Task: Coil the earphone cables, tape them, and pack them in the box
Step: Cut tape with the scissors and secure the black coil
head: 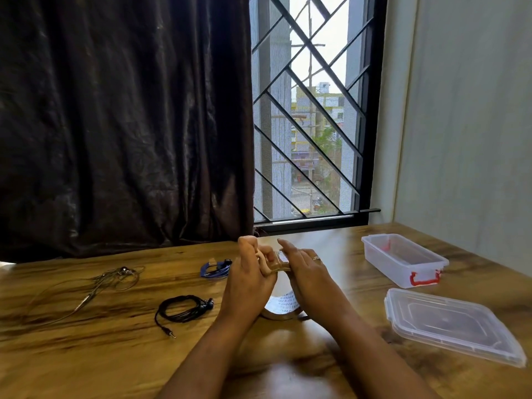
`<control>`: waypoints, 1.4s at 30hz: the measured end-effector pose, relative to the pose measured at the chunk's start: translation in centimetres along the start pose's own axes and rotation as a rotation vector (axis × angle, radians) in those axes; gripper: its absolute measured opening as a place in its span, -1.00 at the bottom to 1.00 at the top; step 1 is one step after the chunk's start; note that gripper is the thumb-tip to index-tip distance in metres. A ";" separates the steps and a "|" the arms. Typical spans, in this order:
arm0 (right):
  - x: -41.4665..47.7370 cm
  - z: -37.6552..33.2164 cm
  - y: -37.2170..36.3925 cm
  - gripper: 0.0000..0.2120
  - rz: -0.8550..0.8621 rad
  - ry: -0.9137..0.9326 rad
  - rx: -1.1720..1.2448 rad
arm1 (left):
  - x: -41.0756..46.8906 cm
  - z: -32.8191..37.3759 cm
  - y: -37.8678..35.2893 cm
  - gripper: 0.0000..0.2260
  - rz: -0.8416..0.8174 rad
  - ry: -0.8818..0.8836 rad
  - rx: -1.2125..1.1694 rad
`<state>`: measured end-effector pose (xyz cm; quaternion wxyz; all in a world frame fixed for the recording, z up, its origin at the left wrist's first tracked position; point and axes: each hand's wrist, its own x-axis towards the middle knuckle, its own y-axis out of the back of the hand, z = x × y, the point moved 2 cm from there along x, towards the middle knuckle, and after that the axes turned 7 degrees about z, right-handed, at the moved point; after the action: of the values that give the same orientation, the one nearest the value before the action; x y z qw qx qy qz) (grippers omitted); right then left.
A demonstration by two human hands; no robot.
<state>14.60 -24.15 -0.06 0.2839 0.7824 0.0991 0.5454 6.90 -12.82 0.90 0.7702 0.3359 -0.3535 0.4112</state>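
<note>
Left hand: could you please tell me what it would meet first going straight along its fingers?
The left hand would probably meet the dark curtain beyond the far edge of the table; depth is unclear.

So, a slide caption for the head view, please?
Left hand and right hand hold a tape roll; black earphones and open box wait nearby.

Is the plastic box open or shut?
Open. The box has no lid on; its lid lies apart on the table.
</note>
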 end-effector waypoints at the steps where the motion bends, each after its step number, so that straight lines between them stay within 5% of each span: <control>1: 0.0 -0.1 0.0 -0.49 -0.002 0.000 0.002 | 0.0 0.0 0.0 -0.45 0.006 0.007 -0.004; 36: 0.1 -0.1 0.1 -0.50 -0.023 -0.012 0.043 | -0.1 0.5 -0.2 -0.53 0.061 0.065 -0.066; 42: 0.0 0.5 0.8 -0.61 -0.050 -0.079 0.068 | 0.1 -0.3 -0.3 -0.30 -0.155 0.098 -0.186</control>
<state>14.95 -24.99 0.20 0.2745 0.8098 0.1258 0.5030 7.28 -12.67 0.80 0.8438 0.2691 -0.3250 0.3317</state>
